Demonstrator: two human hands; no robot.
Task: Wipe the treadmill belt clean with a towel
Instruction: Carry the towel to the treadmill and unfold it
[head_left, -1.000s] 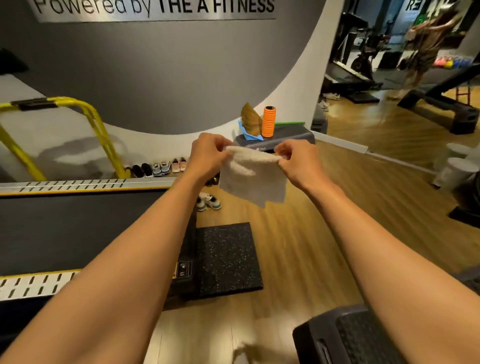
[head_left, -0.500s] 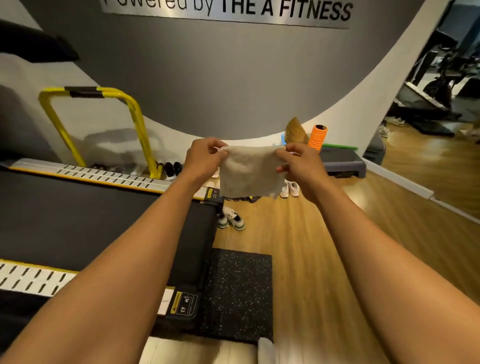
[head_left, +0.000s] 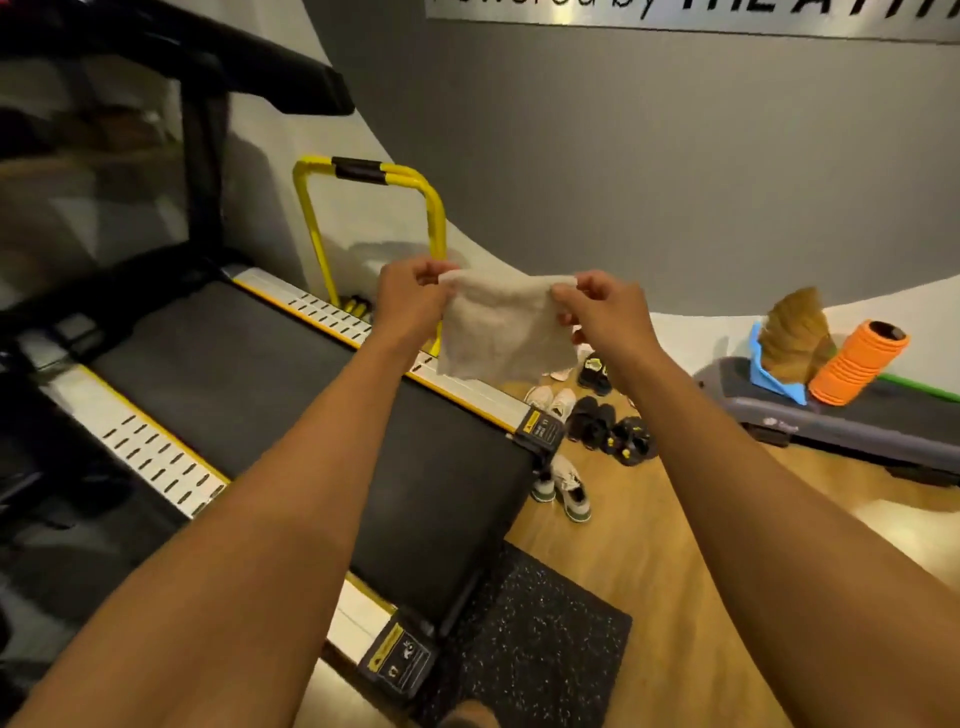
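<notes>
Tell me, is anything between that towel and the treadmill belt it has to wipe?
Nothing visible. The left hand and right hand pinch the towel by its top corners, holding it in the air, off the belt. The part of the belt in view is bare.

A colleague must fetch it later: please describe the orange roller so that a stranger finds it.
Look right of the treadmill, at the low grey step platform. The foam roller stands tilted on it, beside a blue holder; it alone is orange and ribbed.
</notes>
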